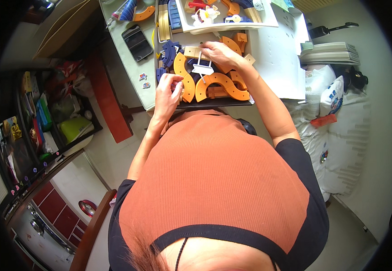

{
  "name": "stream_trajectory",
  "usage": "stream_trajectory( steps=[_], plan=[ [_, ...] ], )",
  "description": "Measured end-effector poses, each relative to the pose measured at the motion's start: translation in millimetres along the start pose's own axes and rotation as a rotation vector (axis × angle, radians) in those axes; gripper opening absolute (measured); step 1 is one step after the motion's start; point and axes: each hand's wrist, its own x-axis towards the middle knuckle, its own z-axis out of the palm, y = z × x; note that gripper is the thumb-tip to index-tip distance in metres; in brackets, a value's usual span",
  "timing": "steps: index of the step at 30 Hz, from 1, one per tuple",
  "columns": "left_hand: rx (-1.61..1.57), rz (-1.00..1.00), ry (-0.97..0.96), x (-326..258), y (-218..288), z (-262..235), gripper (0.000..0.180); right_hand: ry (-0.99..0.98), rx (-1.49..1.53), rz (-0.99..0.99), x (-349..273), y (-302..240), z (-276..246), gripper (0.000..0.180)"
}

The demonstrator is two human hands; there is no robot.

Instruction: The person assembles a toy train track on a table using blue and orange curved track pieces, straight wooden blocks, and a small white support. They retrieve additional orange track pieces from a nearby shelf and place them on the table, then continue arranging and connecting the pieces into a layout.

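We note the left hand (168,89) pinching the near end of an orange curved track (184,77) on the table (272,58), the right hand (221,54) closed over a white piece (202,68) just beyond.

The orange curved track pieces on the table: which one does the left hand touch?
The left hand touches the orange curved piece at the left end of the group, beside the dark blue parts. The other orange curves lie further right, toward the right hand.

Orange track pieces (214,83) crowd desk; phone (137,43) left.
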Motion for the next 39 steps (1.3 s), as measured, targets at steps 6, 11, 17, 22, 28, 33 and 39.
stream_trajectory(
  steps=[6,11,17,22,28,33,39],
  plan=[
    [0.038,0.018,0.016,-1,-2,4,0.012,0.058,-0.145,-0.061,1,15,13,0.036],
    [0.205,0.161,0.011,4,-1,10,0.014,0.256,-0.117,-0.057,2,17,37,0.031],
    [0.352,0.281,0.011,10,5,19,0.019,0.436,-0.470,-0.189,-25,17,77,0.027],
    [0.502,0.385,-0.048,14,14,15,0.028,0.600,-0.416,-0.253,-40,6,52,0.034],
    [0.650,0.575,-0.137,37,13,26,0.045,0.856,-0.342,-0.188,-82,15,-4,0.025],
    [0.758,0.605,-0.241,40,3,47,0.057,0.726,-0.416,0.087,-97,40,2,0.057],
    [0.656,0.555,-0.276,38,-1,47,0.057,0.717,-0.430,0.004,-96,48,15,0.057]
  ],
)
